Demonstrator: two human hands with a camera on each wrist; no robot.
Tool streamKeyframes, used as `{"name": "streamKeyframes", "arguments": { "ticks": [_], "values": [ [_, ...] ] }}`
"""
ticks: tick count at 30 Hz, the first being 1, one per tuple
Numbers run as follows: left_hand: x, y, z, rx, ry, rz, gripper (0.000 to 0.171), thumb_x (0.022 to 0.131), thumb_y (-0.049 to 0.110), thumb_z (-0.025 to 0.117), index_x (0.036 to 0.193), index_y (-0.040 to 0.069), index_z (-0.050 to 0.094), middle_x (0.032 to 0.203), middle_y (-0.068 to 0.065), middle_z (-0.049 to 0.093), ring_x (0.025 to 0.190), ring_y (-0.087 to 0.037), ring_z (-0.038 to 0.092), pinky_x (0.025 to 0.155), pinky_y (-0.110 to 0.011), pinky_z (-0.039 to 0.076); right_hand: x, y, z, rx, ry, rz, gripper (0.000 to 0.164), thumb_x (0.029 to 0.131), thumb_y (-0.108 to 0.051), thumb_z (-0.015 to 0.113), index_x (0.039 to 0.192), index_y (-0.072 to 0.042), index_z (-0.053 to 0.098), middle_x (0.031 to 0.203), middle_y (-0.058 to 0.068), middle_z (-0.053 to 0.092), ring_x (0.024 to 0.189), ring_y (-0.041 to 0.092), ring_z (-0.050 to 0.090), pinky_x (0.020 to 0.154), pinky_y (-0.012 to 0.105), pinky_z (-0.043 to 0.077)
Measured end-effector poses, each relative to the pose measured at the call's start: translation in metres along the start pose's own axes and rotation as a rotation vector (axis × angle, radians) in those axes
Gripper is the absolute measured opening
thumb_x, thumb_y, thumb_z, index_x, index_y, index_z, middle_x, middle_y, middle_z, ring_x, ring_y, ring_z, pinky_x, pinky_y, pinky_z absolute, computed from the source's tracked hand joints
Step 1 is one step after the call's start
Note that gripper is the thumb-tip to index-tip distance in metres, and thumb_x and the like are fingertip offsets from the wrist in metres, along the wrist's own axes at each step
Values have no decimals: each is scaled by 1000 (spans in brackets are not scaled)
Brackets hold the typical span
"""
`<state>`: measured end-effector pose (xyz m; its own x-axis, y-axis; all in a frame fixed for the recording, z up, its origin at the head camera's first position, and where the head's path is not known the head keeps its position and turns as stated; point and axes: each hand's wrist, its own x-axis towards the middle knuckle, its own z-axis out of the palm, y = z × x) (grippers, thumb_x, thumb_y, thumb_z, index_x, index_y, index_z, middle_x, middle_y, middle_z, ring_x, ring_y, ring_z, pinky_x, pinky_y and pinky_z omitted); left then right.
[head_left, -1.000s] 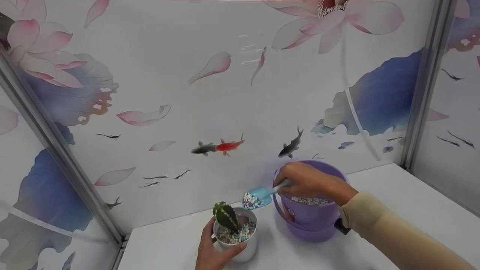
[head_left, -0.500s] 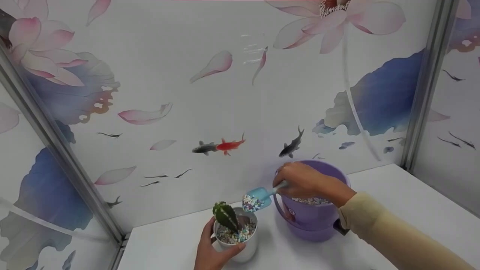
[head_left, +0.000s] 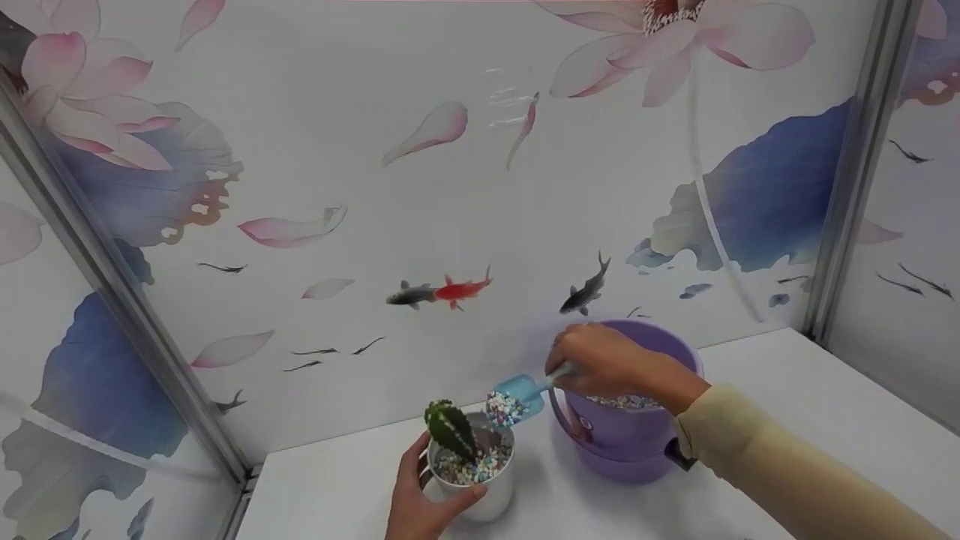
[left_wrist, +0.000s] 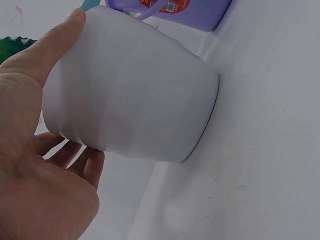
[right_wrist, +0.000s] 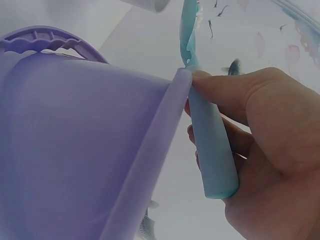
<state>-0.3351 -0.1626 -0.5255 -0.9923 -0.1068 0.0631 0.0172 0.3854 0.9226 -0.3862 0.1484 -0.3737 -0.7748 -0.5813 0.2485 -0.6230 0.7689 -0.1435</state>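
In the head view my left hand [head_left: 427, 499] holds a white pot [head_left: 491, 499] that stands on the table, thumb at the near side and fingers round the far left. A green cactus [head_left: 451, 431] leans left in it, among small multicoloured stones [head_left: 480, 466]. My right hand [head_left: 606, 360] grips the handle of a light blue toy shovel [head_left: 531, 390], whose blade carries a heap of similar stones [head_left: 504, 409] by the pot's far right rim. In the right wrist view thumb and fingers wrap the shovel handle [right_wrist: 215, 150], close against the purple bucket's rim [right_wrist: 155, 140].
A purple bucket [head_left: 619, 457] with more stones stands on the white table [head_left: 337, 487], right of the pot, under my right forearm. Its handle hangs on the left side. Behind rises a panel [head_left: 337, 150] printed with flowers and fish, between metal posts [head_left: 855, 180].
The shovel blade has tipped slightly lower toward the pot's rim, with its stones still on it. The left hand keeps its hold on the pot. The head view has shifted slightly.
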Motion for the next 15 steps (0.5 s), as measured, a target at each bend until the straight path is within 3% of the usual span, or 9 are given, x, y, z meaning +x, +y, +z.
{"name": "streamKeyframes", "arguments": {
  "ticks": [15],
  "values": [
    [1, -2, -3, -19, -13, 17, 117, 59, 52, 94, 153, 16, 33, 154, -10, 39, 141, -35, 44, 117, -46, 43, 1, -4, 3, -31, 9, 14, 15, 87, -22, 79, 102, -23, 81, 97, -8, 74, 91, 12, 65, 86, 39, 58]
  ]
}}
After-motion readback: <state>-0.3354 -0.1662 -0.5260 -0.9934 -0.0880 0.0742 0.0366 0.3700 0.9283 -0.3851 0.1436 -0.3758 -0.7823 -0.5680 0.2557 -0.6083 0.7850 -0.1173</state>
